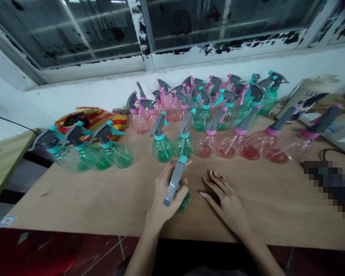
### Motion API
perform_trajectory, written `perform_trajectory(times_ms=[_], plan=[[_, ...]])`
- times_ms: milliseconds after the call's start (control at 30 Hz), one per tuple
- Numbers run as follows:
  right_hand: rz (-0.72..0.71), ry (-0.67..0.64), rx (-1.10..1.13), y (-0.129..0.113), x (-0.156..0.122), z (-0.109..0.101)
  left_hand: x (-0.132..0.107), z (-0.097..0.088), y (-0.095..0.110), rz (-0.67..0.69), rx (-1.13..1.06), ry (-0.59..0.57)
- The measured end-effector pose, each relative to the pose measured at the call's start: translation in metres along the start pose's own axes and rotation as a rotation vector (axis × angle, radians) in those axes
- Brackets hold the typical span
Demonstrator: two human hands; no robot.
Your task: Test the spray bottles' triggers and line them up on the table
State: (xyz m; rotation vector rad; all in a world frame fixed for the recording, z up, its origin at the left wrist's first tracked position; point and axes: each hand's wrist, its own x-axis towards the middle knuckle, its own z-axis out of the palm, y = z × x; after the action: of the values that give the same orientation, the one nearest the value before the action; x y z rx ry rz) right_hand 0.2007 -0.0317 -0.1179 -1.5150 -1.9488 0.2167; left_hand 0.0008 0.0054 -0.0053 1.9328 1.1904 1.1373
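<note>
While your left hand [160,193] clenches a green-tinted clear plastic spray bottle [175,183] close in front of you, your right hand [226,198] lies palm down and spread on the pale brown wooden desk [103,207], grasping nothing. The bottle sits within your left grip: your fingers wrap its upper part, your thumb lies at the right side of the grey plastic trigger head [172,189], and a little of the rounded green body [185,201] shows beneath the thumb. Seen from above, the head's long axis runs away from you, slanting slightly right, the grey tail nearest your wrist and the teal nozzle [183,159] at the far end. Beyond that nozzle, in a front row on the desk, stands a second green bottle with a teal collar [184,145]; from this angle you cannot tell whether the two touch. A matching green neighbour [162,147] stands just to its left, and four pink clear plastic bottles with grey trigger heads [206,147] extend the row rightward. Your right hand, the farther of the two, is just beside the held bottle on its right, with bare desk between. Whether the held bottle's base rests on the desk is hidden beneath your left hand.
</note>
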Motion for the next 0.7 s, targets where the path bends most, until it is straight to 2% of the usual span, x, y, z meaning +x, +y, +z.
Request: perform_trajectory(times_ms=[200,367,500,700], plan=[[-0.007,-0.03,-0.018,0.0,0.0005,-0.0006,0.0012,-0.0029,0.0022,0.006,-0.009,0.016],[0.005,-0.028,0.0,-0.0006,0.0013,-0.001,0.0015,-0.004,0.0019,-0.039,-0.009,0.005],[0.007,-0.007,0.01,-0.0006,0.0008,-0.0008,0.0018,-0.0034,0.0057,-0.004,0.029,0.016],[0.009,-0.018,-0.006,-0.0007,0.0005,-0.0019,-0.0016,0.0003,0.0073,-0.052,0.039,0.038]])
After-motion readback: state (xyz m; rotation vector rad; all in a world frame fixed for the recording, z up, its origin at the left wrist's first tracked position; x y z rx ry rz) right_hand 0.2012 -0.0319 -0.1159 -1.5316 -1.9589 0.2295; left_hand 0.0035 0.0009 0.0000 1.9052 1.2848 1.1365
